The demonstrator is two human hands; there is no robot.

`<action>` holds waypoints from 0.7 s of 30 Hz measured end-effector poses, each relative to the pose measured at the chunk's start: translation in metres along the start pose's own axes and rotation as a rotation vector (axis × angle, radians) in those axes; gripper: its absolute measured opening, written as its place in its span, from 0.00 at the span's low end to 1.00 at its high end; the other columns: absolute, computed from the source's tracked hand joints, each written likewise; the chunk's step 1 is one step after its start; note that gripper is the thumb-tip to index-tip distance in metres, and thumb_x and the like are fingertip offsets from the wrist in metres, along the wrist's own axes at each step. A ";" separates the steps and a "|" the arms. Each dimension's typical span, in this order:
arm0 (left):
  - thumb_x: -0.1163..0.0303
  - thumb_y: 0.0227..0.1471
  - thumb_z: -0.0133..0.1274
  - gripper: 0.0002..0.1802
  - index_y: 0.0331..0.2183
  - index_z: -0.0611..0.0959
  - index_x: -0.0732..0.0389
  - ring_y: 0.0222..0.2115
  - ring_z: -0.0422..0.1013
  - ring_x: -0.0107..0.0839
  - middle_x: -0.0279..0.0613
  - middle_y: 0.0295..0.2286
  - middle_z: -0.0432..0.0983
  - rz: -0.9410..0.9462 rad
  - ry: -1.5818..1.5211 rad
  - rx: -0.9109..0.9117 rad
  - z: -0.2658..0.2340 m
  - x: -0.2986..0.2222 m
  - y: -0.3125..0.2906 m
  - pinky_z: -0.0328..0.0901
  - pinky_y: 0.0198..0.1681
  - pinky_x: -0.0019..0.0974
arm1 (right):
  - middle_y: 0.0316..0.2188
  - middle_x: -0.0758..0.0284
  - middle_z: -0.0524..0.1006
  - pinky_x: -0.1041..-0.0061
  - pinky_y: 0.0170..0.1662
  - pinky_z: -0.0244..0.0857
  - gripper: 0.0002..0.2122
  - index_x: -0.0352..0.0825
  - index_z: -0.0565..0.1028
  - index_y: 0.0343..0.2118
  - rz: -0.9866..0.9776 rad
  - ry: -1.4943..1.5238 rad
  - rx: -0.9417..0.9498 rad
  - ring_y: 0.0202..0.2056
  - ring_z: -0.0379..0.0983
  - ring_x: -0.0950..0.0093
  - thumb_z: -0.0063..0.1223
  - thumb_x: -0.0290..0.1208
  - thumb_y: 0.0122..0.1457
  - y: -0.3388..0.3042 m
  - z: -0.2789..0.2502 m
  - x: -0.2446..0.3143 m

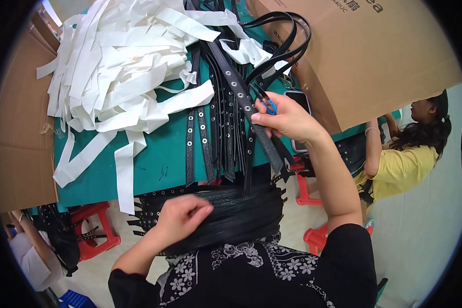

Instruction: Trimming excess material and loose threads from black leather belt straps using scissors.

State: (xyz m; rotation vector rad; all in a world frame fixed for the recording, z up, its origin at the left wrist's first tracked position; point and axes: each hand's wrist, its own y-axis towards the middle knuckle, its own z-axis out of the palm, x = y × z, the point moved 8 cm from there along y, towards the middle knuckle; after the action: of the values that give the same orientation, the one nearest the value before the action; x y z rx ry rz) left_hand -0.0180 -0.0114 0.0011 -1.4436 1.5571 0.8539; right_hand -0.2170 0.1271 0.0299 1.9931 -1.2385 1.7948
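Observation:
My right hand [287, 120] is closed on a black eyelet strap [234, 84], pinched between thumb and fingers near its lower end. Blue-handled thread snips [270, 106] are tucked in the same hand. Several more black straps with metal eyelets [223, 138] hang over the table's front edge, left of that hand. Over my lap, my left hand [185, 215] has curled fingers; anything inside them is hidden. Below it lies a thick bundle of black straps [236, 218] across my lap, with eyelets showing at its left end.
A big heap of white strips [123, 61] covers the left of the green table [95, 179]. Cardboard boxes stand at the right [364, 61] and left [23, 128]. Looped black cords [295, 36] and a phone [299, 100] lie near the right box. Red stools and other people are at both sides.

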 end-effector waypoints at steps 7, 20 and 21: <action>0.70 0.53 0.46 0.15 0.42 0.71 0.67 0.24 0.70 0.24 0.43 0.28 0.73 -0.298 -0.869 0.099 0.031 0.010 0.027 0.65 0.23 0.23 | 0.15 0.75 0.66 0.89 0.14 0.53 0.11 0.39 0.61 0.23 -0.097 0.186 -0.050 0.15 0.65 0.86 0.55 0.28 0.50 -0.007 0.060 0.000; 0.67 0.57 0.38 0.22 0.50 0.62 0.69 0.35 0.72 0.37 0.53 0.38 0.71 -0.358 -1.434 0.106 0.042 0.014 0.015 0.68 0.38 0.35 | 0.19 0.75 0.68 0.88 0.19 0.59 0.09 0.35 0.63 0.27 -0.040 0.370 -0.080 0.18 0.65 0.87 0.54 0.27 0.51 -0.011 0.102 -0.031; 0.67 0.57 0.38 0.22 0.50 0.62 0.69 0.35 0.72 0.37 0.53 0.38 0.71 -0.361 -1.440 0.109 0.042 0.015 0.015 0.68 0.38 0.35 | 0.19 0.75 0.68 0.87 0.21 0.59 0.09 0.35 0.63 0.27 -0.057 0.330 -0.108 0.19 0.64 0.87 0.54 0.26 0.51 -0.011 0.099 -0.033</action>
State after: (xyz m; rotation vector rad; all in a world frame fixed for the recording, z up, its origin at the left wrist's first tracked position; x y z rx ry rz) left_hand -0.0276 0.0219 -0.0310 -0.6043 0.2303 1.1336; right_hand -0.1340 0.0862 -0.0201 1.5783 -1.1352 1.8894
